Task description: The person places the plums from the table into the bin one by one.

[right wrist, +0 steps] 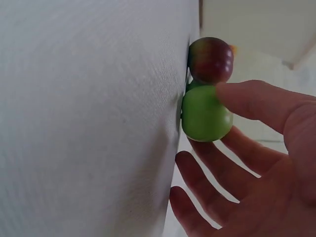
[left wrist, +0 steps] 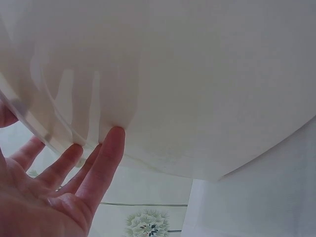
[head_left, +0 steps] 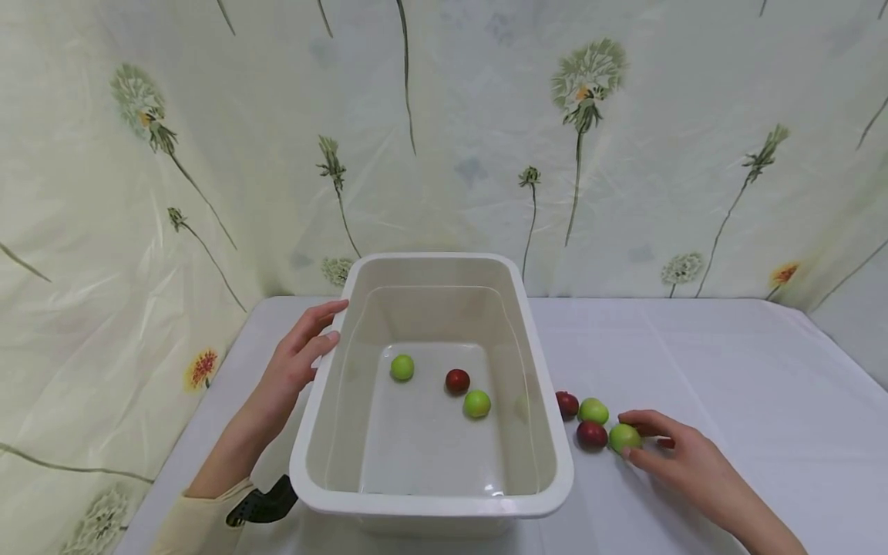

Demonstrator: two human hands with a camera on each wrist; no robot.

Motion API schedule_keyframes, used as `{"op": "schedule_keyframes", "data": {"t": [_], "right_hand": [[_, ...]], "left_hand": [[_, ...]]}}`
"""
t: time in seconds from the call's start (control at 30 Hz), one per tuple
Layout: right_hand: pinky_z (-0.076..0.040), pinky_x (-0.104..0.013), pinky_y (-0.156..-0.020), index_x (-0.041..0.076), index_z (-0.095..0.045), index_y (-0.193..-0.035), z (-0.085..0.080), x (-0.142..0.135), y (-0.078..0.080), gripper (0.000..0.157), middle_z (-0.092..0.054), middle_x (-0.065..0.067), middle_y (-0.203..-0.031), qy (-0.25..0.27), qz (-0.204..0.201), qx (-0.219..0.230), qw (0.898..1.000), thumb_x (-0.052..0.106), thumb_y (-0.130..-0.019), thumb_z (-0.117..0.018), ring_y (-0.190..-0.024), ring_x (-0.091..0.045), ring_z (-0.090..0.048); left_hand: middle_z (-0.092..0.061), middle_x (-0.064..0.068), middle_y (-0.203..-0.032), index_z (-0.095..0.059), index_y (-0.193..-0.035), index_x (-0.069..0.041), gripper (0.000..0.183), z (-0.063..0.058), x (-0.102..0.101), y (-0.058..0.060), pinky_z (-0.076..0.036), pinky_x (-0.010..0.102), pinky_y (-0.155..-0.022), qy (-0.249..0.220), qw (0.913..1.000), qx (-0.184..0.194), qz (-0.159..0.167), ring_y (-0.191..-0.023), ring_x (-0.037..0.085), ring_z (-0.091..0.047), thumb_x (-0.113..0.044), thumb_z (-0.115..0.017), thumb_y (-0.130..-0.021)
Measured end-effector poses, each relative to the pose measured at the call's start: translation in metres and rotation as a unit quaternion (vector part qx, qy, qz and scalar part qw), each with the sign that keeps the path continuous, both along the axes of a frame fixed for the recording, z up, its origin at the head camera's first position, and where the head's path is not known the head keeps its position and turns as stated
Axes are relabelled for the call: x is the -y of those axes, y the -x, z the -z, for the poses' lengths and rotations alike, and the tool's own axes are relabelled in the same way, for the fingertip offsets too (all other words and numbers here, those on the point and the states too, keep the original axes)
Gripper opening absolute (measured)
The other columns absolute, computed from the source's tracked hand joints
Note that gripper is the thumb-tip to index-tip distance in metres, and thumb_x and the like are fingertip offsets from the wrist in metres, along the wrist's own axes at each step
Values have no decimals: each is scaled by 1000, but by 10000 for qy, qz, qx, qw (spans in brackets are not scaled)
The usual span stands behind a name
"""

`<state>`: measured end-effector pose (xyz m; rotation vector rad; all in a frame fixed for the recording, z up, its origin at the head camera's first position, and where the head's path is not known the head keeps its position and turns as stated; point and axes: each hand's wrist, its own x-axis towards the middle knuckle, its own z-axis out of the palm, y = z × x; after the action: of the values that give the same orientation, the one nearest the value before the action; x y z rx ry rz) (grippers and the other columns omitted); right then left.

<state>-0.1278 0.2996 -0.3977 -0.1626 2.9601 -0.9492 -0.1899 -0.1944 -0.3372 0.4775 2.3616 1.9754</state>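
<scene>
A white plastic tub (head_left: 430, 505) stands in the middle of the table, with two green apples (head_left: 402, 368) and a dark red apple (head_left: 457, 381) on its floor. My left hand (head_left: 294, 358) rests against the tub's left side near the rim. In the left wrist view its fairly straight fingers (left wrist: 116, 140) touch the outer wall. To the right of the tub, my right hand (head_left: 683, 455) holds a green apple (head_left: 625, 438) between thumb and fingers. That apple still sits on the table, as the right wrist view shows.
Beside the held apple lie another green apple (head_left: 593, 411) and two red apples (head_left: 592, 436), close to the tub's right wall. A white cloth covers the table (head_left: 694, 354). Behind hangs a curtain (head_left: 451, 116) printed with dandelions. A black strap piece (head_left: 264, 502) sits at the left wrist.
</scene>
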Motion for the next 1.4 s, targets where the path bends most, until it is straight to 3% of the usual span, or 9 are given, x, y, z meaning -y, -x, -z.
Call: {"op": "schedule_keyframes", "data": {"t": [0.07, 0.17, 0.4, 0.6, 0.73, 0.83, 1.03, 1.4], "right_hand": [[-47, -32, -86, 12, -65, -122, 1, 0, -1, 42, -67, -1, -113, -87, -13, -112, 9999, 26, -85, -78, -100, -11, -58], [-47, -27, -84, 13, -65, -121, 3, -2, -1, 40, -67, 0, -111, -169, -15, -190, 9997, 23, -84, -78, -98, -7, -58], [-50, -37, -85, 13, -65, -122, 1, -1, -2, 42, -68, -2, -112, -182, 63, -209, 9996, 28, -85, -78, -102, -19, -60], [-51, -40, -82, 11, -62, -126, -5, 1, -3, 44, -67, -5, -114, 33, 124, -279, 9995, 32, -89, -74, -107, -29, -61], [-50, -50, -83, 10, -61, -127, -7, 3, -4, 45, -66, -8, -116, 192, 159, -326, 9992, 35, -90, -72, -107, -34, -61], [-51, -45, -83, 13, -62, -127, -9, 5, -4, 45, -66, -5, -117, 210, 220, -438, 9986, 38, -90, -72, -107, -25, -62], [-45, -18, -81, 16, -63, -124, -14, 9, -5, 40, -67, 0, -115, 266, 289, -920, 9950, 35, -91, -72, -98, 7, -55], [-42, -17, -82, 26, -62, -127, -35, 22, 3, 37, -65, 4, -119, 523, 421, -1139, 9912, 39, -93, -68, -101, 3, -55]], "left_hand": [[-39, 3, -149, -41, -147, -22, 45, 0, 0, 0, -49, 48, -88, 4, 10000, -4, 2, -123, 32, -50, -34, -44, -104], [-39, 4, -150, -41, -147, -21, 45, 0, 0, -1, -49, 50, -89, -11, 10000, 2, 5, -124, 32, -49, -34, -44, -104], [-38, 4, -150, -41, -147, -22, 45, 1, 0, -1, -48, 53, -90, -39, 10000, 12, 16, -124, 32, -49, -34, -44, -104], [-39, 3, -150, -41, -147, -22, 45, 1, 0, -1, -49, 49, -88, -22, 10000, -15, 12, -123, 31, -49, -34, -44, -104], [-39, 3, -150, -41, -147, -22, 45, 1, 0, -1, -50, 47, -87, -17, 10000, -14, 11, -123, 31, -50, -34, -44, -104], [-39, 3, -150, -41, -147, -22, 45, 1, 0, 0, -50, 47, -87, -26, 10000, -12, 13, -123, 31, -50, -34, -44, -104], [-39, 3, -149, -41, -147, -22, 45, 1, -1, 0, -50, 46, -86, -28, 10000, -33, 25, -121, 31, -51, -35, -44, -104], [-39, 4, -149, -41, -147, -21, 45, 2, -1, 0, -50, 49, -88, -36, 10000, -33, 59, -122, 32, -50, -34, -44, -104]]}}
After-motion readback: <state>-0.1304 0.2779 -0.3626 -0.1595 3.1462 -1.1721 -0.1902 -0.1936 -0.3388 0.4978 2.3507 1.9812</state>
